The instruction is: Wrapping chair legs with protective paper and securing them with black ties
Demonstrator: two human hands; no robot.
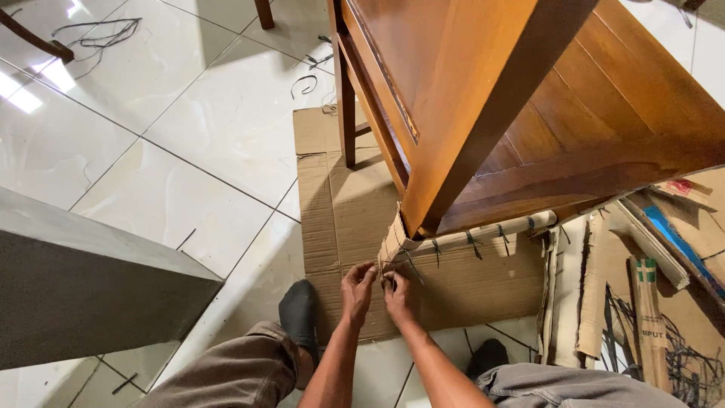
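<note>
Your left hand and right hand, low centre of frame, both pinch shut on the cardboard wrap | wrap hugs the wooden furniture leg | flat cardboard sheet beneath.

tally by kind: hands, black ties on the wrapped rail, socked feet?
Hands: 2, left hand and right hand, at the cardboard wrap
Black ties visible along the wrapped rail: 5
Black-socked feet: 2
Total: 9
</note>
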